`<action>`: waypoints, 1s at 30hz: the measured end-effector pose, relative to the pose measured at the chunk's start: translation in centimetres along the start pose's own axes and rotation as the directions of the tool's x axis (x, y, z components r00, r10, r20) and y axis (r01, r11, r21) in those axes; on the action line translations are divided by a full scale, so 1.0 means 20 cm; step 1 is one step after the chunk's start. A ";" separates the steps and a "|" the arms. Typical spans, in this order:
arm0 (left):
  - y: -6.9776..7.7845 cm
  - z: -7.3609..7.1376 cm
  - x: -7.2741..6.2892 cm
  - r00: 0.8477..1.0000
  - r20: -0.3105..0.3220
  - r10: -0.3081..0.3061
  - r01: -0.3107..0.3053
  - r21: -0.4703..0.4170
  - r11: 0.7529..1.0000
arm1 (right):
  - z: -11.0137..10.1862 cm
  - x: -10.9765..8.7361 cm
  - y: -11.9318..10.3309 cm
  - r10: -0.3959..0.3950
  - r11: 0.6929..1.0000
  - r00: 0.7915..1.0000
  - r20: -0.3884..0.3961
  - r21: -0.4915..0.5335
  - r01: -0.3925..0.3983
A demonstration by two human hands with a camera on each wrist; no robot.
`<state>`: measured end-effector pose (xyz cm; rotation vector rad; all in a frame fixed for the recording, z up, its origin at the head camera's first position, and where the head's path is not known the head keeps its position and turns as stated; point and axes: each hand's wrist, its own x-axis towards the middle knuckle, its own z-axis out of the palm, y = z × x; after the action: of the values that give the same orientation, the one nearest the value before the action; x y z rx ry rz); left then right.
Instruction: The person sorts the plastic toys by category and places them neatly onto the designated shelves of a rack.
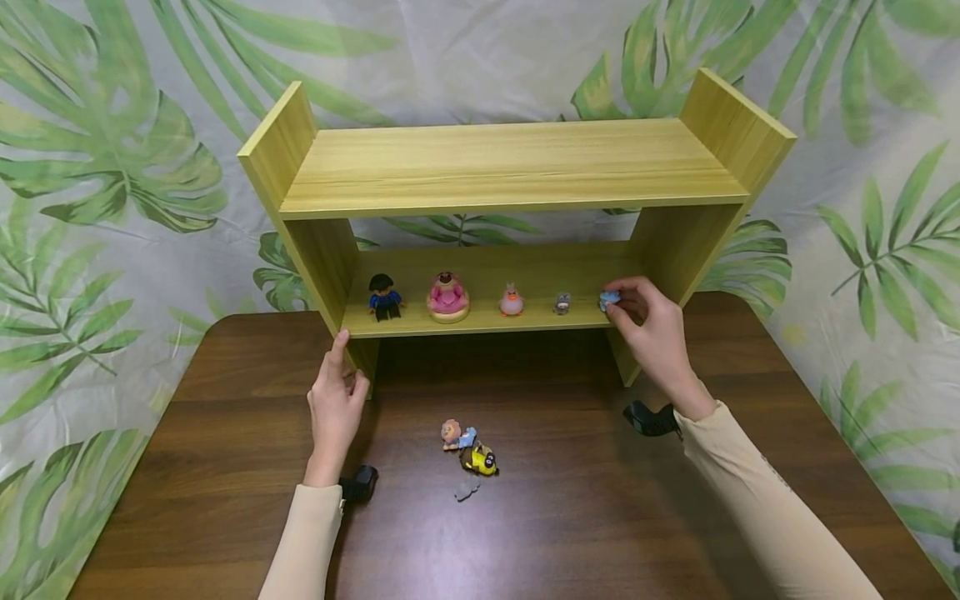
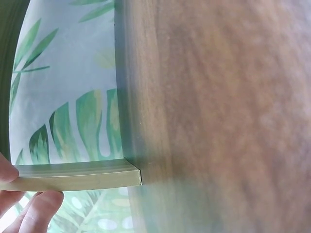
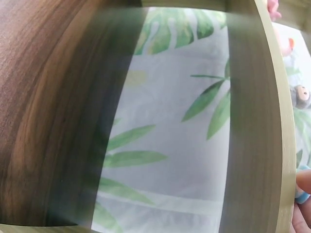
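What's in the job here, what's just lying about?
Likely the job: blue figure (pinched by right hand), wooden shelf (gripped by left hand), blue-shirted doll, pink bear, pink duck, grey figure; probably also the loose lion-like toy, blue piece, yellow toy, grey piece.
Just surroundings: table, leaf-print backdrop.

Small blue figurine (image 1: 608, 298) in right hand (image 1: 654, 329), near right end of lower shelf (image 1: 480, 268)

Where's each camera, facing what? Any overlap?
Head: on the head, facing forward and down at shelf and table; left hand, right hand, sleeves show.
Left wrist: worn there, facing a side panel; left fingertips show.
Right wrist: worn there, facing beneath the shelf toward leafy backdrop; right fingertips show.
Head and right wrist share the blue figurine.
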<state>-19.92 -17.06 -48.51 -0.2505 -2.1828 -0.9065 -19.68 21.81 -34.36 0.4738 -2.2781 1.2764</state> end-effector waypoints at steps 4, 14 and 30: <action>0.00 0.00 0.00 1.000 0.001 0.006 -0.006 0.003 1.000 | 0.00 0.00 0.00 -0.004 1.000 1.000 0.001 0.007 0.004; -0.01 0.00 0.00 1.000 0.005 0.003 -0.003 0.003 1.000 | -0.02 -0.01 0.01 -0.023 0.999 1.000 -0.014 0.027 0.023; -0.01 0.00 -0.01 1.000 0.005 -0.008 0.008 -0.002 1.000 | -0.06 -0.11 -0.01 -0.097 0.991 0.990 -0.103 0.084 0.106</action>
<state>-19.88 -17.12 -48.69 -0.2455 -2.1889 -0.9128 -17.50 22.78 -34.84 0.5387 -2.0958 1.3244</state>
